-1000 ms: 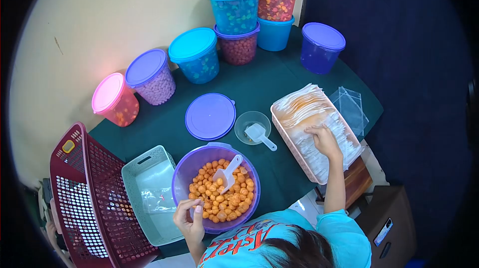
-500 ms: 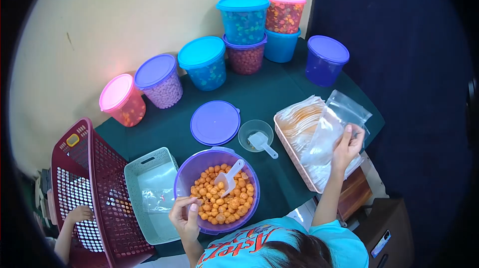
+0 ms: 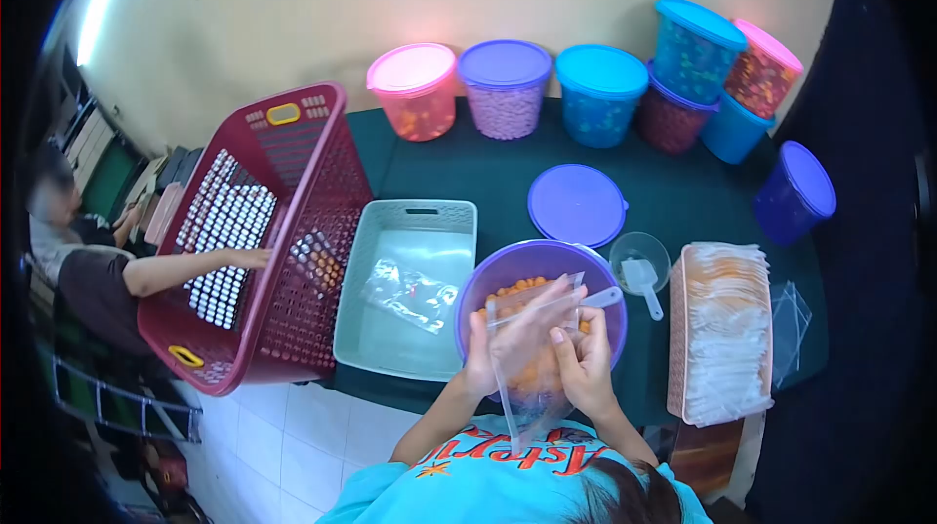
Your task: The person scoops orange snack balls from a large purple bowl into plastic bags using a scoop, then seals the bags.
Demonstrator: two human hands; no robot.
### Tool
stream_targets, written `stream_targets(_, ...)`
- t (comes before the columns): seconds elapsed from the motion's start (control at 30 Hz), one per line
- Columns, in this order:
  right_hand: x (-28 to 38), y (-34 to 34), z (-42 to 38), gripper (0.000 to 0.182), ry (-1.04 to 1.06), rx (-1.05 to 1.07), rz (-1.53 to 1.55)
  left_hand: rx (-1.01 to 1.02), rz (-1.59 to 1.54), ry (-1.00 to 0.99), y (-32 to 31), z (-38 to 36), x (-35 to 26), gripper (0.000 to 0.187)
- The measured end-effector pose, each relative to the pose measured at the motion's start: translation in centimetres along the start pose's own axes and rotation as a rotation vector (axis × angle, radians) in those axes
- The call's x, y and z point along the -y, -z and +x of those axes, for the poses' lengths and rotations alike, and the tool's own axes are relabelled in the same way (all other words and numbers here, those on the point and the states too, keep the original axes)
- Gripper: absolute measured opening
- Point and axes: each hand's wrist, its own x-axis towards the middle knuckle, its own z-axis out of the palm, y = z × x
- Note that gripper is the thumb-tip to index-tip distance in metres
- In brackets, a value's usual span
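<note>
My left hand [image 3: 485, 353] and my right hand [image 3: 584, 363] both hold a clear plastic bag [image 3: 535, 405] above a purple tub [image 3: 613, 334]. The left fingers stretch up along the bag and show through the film. On the other side, my right thumb and fingers pinch its edge. Orange snack balls [image 3: 520, 289] lie inside the tub, partly hidden by hands and bag. A scoop's pale handle [image 3: 603, 298] sticks out over the tub's right rim. Close by on the right, a clear bowl [image 3: 663, 249] holds a white scoop [image 3: 641, 276].
A pale green basket [image 3: 405, 363] with clear packaging stands left, beside a maroon basket [image 3: 337, 148] holding small packs, where another person's hand [image 3: 251, 258] reaches in. Right is a peach basket [image 3: 679, 368] of clear bags. A purple lid [image 3: 578, 204] and several lidded tubs [image 3: 505, 95] stand behind.
My right hand has come from the peach basket to the purple tub with the clear bag. My left hand now holds the bag too. The view has swung left.
</note>
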Motion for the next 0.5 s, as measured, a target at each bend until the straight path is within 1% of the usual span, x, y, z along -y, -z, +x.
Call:
stream_targets(0.03, 0.1, -0.2, 0.1, 0.026, -0.001, 0.022, 0.001, -0.02, 0.025, 0.019, -0.1, -0.1, -0.1, 0.107)
stream_targets(0.1, 0.6, -0.3, 0.1, 0.03, 0.016, 0.02, -0.094, -0.005, 0.073, -0.008, 0.0, -0.3, -0.3, 0.106)
stream_targets(0.13, -0.2, -0.5, 0.3, 0.042, 0.19, -0.078, -0.169, -0.012, 0.086, -0.008, 0.0, -0.5, -0.5, 0.105)
stream_targets(0.17, 0.4, -0.4, 0.6, 0.042, 0.195, -0.073, -0.175, -0.016, 0.098, -0.006, 0.0, -0.6, -0.6, 0.104)
stream_targets(0.23, 2.3, -0.2, 1.1, 0.055, 0.69, -0.327, -0.872, 0.006, 0.112, -0.019, 0.2, -0.8, -0.5, 0.103)
stream_targets(0.3, 3.2, 0.0, 1.2, 0.057, 0.735, -0.279, -0.851, 0.027, 0.126, -0.03, 0.2, -0.6, -0.6, 0.102)
stream_targets(0.37, 4.4, 0.0, 1.6, 0.054, 0.886, -0.15, -0.943, 0.048, 0.125, -0.013, -0.4, -0.6, -0.8, 0.101)
stream_targets(0.4, 4.4, -0.4, 1.8, 0.044, 0.838, -0.145, -0.93, 0.049, 0.121, -0.014, -0.6, -0.6, -0.8, 0.101)
stream_targets(0.43, 4.6, -0.4, 2.0, 0.044, 0.832, -0.145, -0.934, 0.014, 0.108, 0.005, -0.9, -0.9, -0.7, 0.1)
stream_targets(0.5, 5.0, -0.5, 2.2, 0.034, 0.864, -0.029, -1.0, -0.02, 0.09, 0.026, -1.3, -1.2, -0.8, 0.098)
